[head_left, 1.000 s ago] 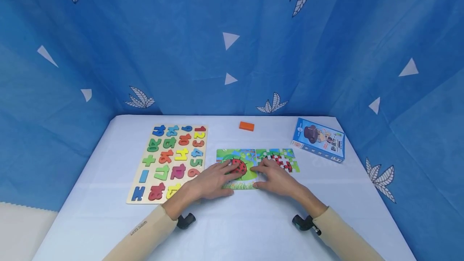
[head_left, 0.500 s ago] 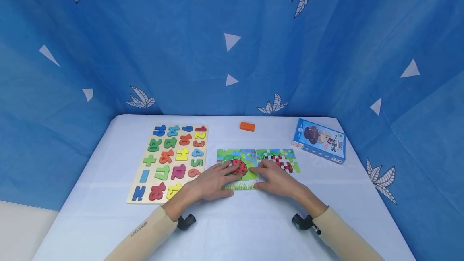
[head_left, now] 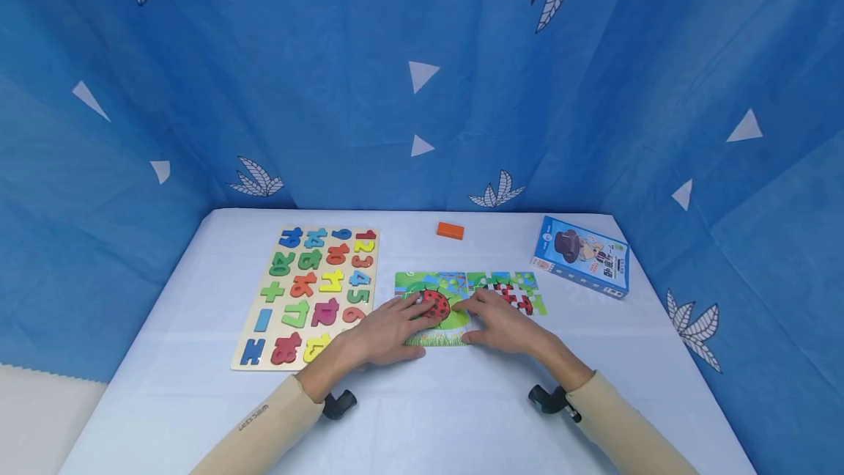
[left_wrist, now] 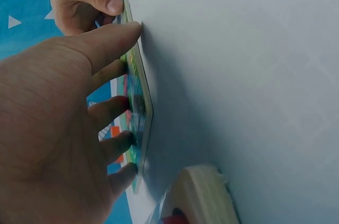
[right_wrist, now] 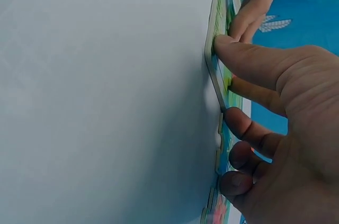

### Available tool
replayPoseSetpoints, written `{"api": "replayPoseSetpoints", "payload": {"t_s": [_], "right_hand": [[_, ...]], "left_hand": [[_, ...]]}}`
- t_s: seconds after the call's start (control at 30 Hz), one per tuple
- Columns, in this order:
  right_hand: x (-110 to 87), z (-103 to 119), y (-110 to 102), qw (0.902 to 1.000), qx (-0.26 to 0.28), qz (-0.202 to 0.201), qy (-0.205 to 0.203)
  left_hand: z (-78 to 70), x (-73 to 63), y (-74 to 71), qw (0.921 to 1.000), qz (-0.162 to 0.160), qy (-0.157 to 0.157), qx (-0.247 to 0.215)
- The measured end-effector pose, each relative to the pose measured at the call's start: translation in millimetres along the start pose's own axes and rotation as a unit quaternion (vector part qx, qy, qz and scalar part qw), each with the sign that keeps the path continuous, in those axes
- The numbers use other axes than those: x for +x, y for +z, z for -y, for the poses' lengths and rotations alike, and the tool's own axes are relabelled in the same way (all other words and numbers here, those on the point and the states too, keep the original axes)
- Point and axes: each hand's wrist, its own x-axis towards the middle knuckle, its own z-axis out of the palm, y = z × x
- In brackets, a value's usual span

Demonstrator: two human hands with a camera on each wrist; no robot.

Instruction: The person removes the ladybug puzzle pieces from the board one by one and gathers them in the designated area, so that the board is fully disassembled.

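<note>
A square ladybug picture board (head_left: 455, 283) lies on the table between both hands. My left hand (head_left: 389, 330) rests on its left part with fingers spread, partly covering the red ladybug. In the left wrist view, its fingertips (left_wrist: 126, 140) touch the picture and its thumb reaches the near edge. My right hand (head_left: 504, 325) lies over the right side, index finger on the picture, thumb at the near right corner. Its other fingers (right_wrist: 235, 182) bend beside the neighbouring jigsaw pieces (head_left: 526, 283), which show parts of a ladybug and butt against the board's right edge. The hand hides some pieces.
A wooden number board (head_left: 247, 328) with coloured numerals lies at left, close to my left forearm. An orange block (head_left: 450, 231) sits near the back edge. A blue card box (head_left: 582, 255) stands at the back right. Blue cloth (head_left: 330, 94) hangs behind the white table.
</note>
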Motion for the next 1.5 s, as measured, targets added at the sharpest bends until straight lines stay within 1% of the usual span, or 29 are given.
{"api": "replayPoseSetpoints", "payload": {"t_s": [0.23, 0.4, 0.7, 0.97, 1.2, 1.33, 1.5], "right_hand": [[-0.9, 1, 2, 0.9995, 0.031, -0.01, 0.0], [-1.7, 2, 3, 0.9987, 0.045, -0.022, 0.001], [0.5, 6, -2, 0.9916, 0.122, -0.044, 0.001], [-1.0, 8, -4, 0.9884, 0.144, -0.047, -0.011], [-6.5, 11, -13, 0.9849, 0.161, -0.063, 0.001], [-12.5, 4, -20, 0.9828, 0.173, -0.065, -0.001], [-24.9, -13, -27, 0.9804, 0.191, -0.045, 0.015]], "left_hand": [[0.1, -0.1, 0.6, 0.9999, 0.012, -0.002, -0.001], [0.0, 0.4, 0.8, 0.9999, 0.013, -0.005, -0.002], [-0.5, -0.4, -0.9, 0.9998, 0.019, -0.009, -0.002], [-0.2, -0.2, -1.4, 0.9997, 0.023, -0.013, 0.001], [2.3, -0.6, -1.3, 0.9997, 0.022, -0.009, 0.007], [3.5, -0.6, -0.7, 0.9998, 0.016, -0.005, 0.006], [3.3, -1.3, 0.3, 0.9999, 0.017, 0.0, 0.001]]}}
